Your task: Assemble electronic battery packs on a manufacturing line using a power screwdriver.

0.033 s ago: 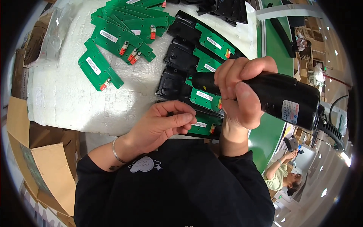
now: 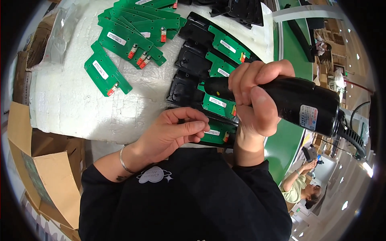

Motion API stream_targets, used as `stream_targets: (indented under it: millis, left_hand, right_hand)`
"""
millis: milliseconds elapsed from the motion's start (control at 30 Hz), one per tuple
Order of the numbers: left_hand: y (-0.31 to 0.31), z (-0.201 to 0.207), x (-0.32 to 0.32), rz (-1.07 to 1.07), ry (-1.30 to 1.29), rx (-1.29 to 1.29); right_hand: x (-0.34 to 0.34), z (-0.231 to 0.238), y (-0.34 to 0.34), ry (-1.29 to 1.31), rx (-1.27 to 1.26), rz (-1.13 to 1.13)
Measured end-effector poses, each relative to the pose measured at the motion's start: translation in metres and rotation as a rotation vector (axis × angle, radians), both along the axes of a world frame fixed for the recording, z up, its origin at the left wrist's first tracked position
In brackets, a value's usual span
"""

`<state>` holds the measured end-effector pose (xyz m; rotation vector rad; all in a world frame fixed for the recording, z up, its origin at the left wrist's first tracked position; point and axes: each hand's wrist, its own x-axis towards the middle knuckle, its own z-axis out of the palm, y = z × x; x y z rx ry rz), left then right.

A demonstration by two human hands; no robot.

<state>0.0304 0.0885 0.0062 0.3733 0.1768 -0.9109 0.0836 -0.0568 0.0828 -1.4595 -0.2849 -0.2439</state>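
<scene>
My right hand is wrapped round a black electric screwdriver, held lying almost sideways. Its narrow front end points left over a green circuit board seated in a black plastic shell; the bit is not visible. Lower and to the left, my left hand is closed, thumb and fingertips together beside the nearest shell and its board. Whatever those fingers may pinch is too small or hidden. More shells with boards in them line up away from me, partly covered by my right hand.
Loose green boards overlap in a pile on the white foam surface, with a single board nearer me. Black plastic parts lie at the back. A cardboard box stands at left. A cable trails from the screwdriver. Another person sits at right.
</scene>
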Motion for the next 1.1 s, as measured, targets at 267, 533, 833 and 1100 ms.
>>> stream_targets:
  millis: [267,533,833,1100]
  left_hand:
    - [-0.01,0.009,-0.002,0.09,0.039,0.075]
    - [-0.036,0.005,0.002,0.041,0.063,-0.069]
    - [-0.05,0.003,-0.004,-0.123,0.034,-0.138]
    - [-0.056,0.014,-0.009,-0.248,0.079,0.038]
  right_hand:
    - [-0.016,0.034,-0.033,-0.236,0.102,0.304]
    - [-0.062,0.056,-0.054,-0.411,0.267,0.173]
    - [-0.074,0.048,-0.077,-0.397,0.247,0.198]
    - [-0.034,0.002,-0.092,-0.237,0.192,-0.071]
